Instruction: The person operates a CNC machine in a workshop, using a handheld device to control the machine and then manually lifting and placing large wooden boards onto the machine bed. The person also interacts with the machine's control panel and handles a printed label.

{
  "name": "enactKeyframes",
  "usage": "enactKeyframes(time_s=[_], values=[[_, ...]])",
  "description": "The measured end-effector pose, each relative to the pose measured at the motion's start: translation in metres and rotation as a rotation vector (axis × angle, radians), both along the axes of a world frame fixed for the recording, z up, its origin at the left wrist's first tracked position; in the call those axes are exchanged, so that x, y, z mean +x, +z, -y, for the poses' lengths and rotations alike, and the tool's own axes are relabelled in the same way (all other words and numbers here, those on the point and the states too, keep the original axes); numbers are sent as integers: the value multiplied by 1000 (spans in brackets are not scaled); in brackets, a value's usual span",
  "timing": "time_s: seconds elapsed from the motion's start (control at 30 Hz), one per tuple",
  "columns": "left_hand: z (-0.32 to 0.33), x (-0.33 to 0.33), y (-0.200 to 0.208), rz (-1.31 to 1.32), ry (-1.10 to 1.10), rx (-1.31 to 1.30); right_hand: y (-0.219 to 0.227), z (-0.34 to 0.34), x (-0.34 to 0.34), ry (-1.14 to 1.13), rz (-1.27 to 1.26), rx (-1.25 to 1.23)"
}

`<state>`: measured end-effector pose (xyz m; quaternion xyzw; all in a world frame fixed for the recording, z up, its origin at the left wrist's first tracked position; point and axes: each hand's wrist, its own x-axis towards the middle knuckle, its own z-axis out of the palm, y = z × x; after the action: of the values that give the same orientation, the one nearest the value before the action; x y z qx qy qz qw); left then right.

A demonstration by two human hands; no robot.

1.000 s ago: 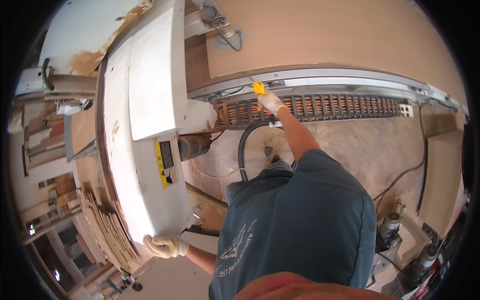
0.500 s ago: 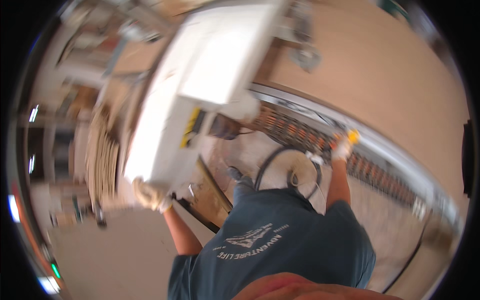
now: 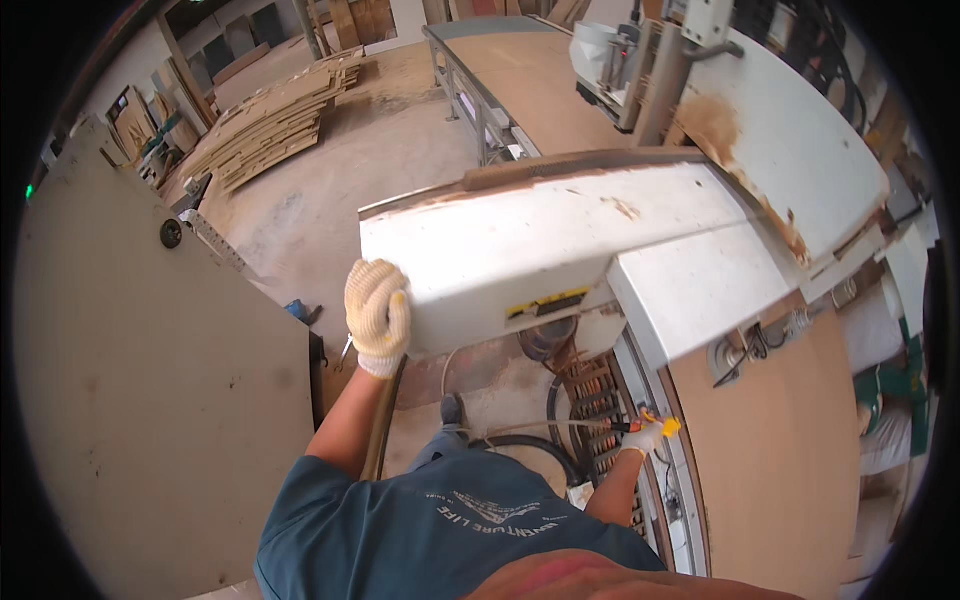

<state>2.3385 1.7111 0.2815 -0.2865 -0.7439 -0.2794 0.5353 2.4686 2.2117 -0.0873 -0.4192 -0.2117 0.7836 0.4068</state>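
My left hand (image 3: 378,315), in a cream knitted glove, is closed with its fingers curled against the end of a long white machine housing (image 3: 500,250). Lower right, my right hand (image 3: 643,437), also gloved, grips a small yellow-ended tool (image 3: 671,427). Orange-red parts show beside the tool, and a thin hose (image 3: 540,425) runs left from it; its exact kind is unclear. That hand is over the metal rail (image 3: 655,470) along the brown board bed, next to a row of dark slats with orange parts (image 3: 592,395).
A large pale panel or cabinet (image 3: 160,380) stands at left. Stacked boards (image 3: 270,130) lie on the floor beyond. A conveyor table (image 3: 520,60) extends at the back. A black hose (image 3: 530,442) curves near my feet, and a brown board (image 3: 770,450) lies at right.
My view has swung round, so the white housing now lies across the middle. My left hand stays at its end. My right hand still holds the yellow-ended tool by the rail.
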Motion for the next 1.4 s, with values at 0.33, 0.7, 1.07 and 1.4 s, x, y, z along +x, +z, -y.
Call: enactKeyframes(time_s=[0.33, 0.7, 1.07, 1.4], values=[[29, -29, -6, 88, -211, -105, 4, 14, -93, 27, 260, 69], [21, -28, -15, 45, -245, -176, 10, 10, -67, 76, 301, 78], [18, -58, -48, -59, -279, -167, 8, 26, -48, 431, 550, 166], [20, -64, -52, -94, -207, -220, 14, 26, -83, -146, 132, -139]])
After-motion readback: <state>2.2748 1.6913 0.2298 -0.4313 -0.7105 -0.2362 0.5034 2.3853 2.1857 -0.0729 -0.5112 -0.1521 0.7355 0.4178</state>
